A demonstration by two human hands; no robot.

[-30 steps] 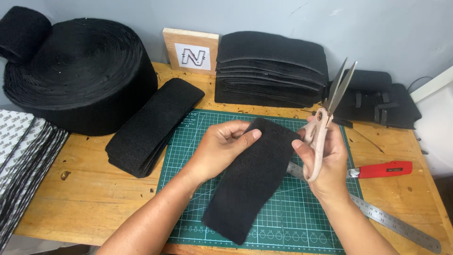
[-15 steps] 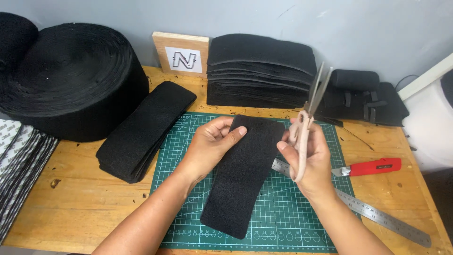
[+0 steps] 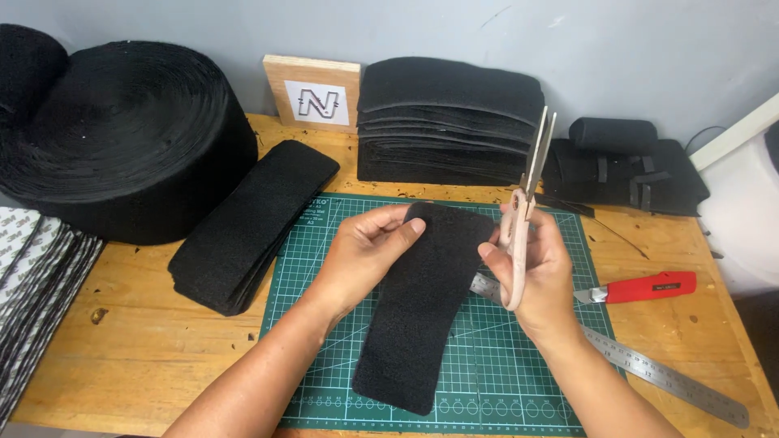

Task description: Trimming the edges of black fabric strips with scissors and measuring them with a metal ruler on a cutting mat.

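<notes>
our hands have drawn the black felt strip (image 3: 422, 312) nearer, scissors (image 3: 523, 219) raised.
left hand (image 3: 369, 251) pinches its rounded 12 o'clock end; right hand (image 3: 540, 272) grips scissors, barely parted, above the cutting mat (image 3: 519, 369); next, we judge, trimming that edge.

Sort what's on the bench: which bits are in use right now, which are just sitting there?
In use:
black fabric strip, held by left hand and right hand
scissors, in right hand
green cutting mat

Lying about:
red utility knife
steel ruler
fabric roll
strip stacks
</notes>
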